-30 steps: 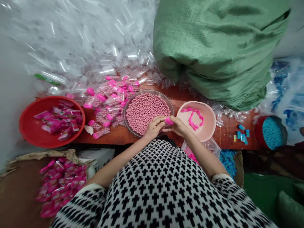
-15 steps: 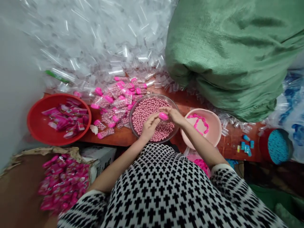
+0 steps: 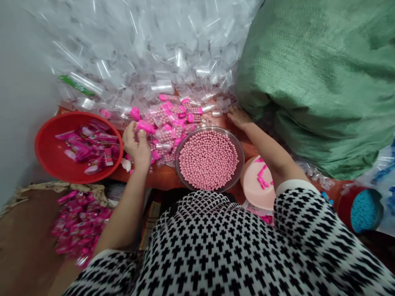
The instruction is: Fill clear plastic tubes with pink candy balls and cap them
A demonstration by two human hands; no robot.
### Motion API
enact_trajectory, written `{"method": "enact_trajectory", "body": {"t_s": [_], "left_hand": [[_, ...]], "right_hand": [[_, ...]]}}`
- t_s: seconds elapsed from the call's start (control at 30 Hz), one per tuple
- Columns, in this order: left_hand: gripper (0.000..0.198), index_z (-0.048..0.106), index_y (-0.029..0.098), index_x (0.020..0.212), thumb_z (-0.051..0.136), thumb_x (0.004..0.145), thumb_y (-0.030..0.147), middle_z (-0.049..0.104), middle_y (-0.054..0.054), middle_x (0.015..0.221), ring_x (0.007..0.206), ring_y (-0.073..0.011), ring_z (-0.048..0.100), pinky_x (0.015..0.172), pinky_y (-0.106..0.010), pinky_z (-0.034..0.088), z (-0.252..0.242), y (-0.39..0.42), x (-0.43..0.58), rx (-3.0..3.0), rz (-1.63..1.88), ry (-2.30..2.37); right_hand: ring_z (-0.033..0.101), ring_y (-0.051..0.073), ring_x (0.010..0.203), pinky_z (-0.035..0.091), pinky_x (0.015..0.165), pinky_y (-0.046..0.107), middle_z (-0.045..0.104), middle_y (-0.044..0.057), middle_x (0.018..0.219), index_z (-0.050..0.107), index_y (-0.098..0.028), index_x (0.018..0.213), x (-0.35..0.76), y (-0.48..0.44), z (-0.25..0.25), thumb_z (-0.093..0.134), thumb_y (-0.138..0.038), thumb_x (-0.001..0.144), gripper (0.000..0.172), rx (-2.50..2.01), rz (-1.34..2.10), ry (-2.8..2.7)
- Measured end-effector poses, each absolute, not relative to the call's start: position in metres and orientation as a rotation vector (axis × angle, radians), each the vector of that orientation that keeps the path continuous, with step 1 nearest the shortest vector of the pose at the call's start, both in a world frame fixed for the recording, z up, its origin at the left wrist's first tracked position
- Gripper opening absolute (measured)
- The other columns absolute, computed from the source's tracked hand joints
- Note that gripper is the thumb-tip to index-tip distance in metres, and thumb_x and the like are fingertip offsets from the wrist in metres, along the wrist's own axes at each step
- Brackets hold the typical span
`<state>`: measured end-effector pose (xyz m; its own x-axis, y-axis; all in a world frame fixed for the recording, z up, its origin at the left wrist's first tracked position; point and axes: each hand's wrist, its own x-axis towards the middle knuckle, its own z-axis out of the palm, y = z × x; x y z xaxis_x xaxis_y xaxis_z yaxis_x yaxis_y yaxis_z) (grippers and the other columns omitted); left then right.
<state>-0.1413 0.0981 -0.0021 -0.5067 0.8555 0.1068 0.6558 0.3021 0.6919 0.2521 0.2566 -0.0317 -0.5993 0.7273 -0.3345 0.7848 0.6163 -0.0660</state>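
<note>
My left hand [image 3: 137,149] is closed on a pink-capped tube [image 3: 145,126], thumb and fingers at its cap, over the left side of a heap of clear tubes filled with pink beads [image 3: 163,116]. The tube's lower part is hidden. Past the back right rim of the bowl, my right hand [image 3: 239,118] reaches down with fingers stretched out beside the empty clear tubes [image 3: 217,112]. Its fingertips are blurred, and nothing can be made out in them. Between my arms stands a see-through bowl [image 3: 241,164] full of loose pink beads [image 3: 208,160].
Pink packets lie in a red basin [image 3: 46,154] at left; more packets [image 3: 80,226] fill a carton below. A pale pink basin [image 3: 254,193] with pink pieces sits under my right forearm. A green sack [image 3: 314,82] bulges at right. Blue beads [image 3: 364,210] fill a container at far right.
My hands have parted from above the bead bowl. The left went left to the filled heap with the pink-capped tube; the right went back and right to the clear tubes. The view shifted slightly.
</note>
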Motion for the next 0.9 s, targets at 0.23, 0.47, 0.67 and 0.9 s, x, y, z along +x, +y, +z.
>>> {"method": "enact_trajectory", "body": {"t_s": [0.23,0.47,0.67,0.9], "left_hand": [[0.047,0.055,0.003,0.129,0.054,0.091,0.031,0.052,-0.019,0.139,0.134,-0.0230,0.043,0.116,-0.039,0.029,-0.006,0.081,-0.138,1.517,1.115,2.276],[0.042,0.057,0.016,0.127,0.050,0.091,0.036,0.052,-0.013,0.140,0.135,-0.0234,0.042,0.117,-0.040,0.028,0.001,0.059,-0.120,1.456,0.991,2.225],[0.042,0.059,0.016,0.125,0.048,0.093,0.040,0.058,-0.012,0.133,0.135,-0.0230,0.043,0.116,-0.041,0.028,0.022,0.033,-0.086,1.569,1.064,2.015],[0.037,0.064,0.016,0.117,0.048,0.094,0.040,0.068,-0.010,0.116,0.113,-0.0200,0.061,0.102,-0.035,0.045,0.030,-0.011,-0.058,1.568,1.106,1.783]], "right_hand": [[0.050,0.031,0.109,0.040,0.093,0.045,0.063,0.018,0.109,0.062,-0.009,0.109,0.263,0.252,-0.028,0.045,-0.025,0.090,0.029,1.213,-0.399,2.648],[0.058,0.025,0.097,0.045,0.085,0.036,0.064,0.014,0.111,0.058,-0.013,0.118,0.261,0.178,0.031,0.053,-0.039,0.089,0.040,1.435,-0.626,2.907],[0.056,0.028,0.097,0.042,0.082,0.037,0.064,0.022,0.103,0.065,-0.005,0.104,0.224,0.108,0.034,0.038,-0.020,0.095,0.032,1.042,-0.388,2.628],[0.056,0.027,0.100,0.041,0.084,0.034,0.065,0.021,0.107,0.066,-0.004,0.098,0.158,0.069,-0.017,0.045,-0.007,0.085,0.025,1.179,-0.795,2.544]]}}
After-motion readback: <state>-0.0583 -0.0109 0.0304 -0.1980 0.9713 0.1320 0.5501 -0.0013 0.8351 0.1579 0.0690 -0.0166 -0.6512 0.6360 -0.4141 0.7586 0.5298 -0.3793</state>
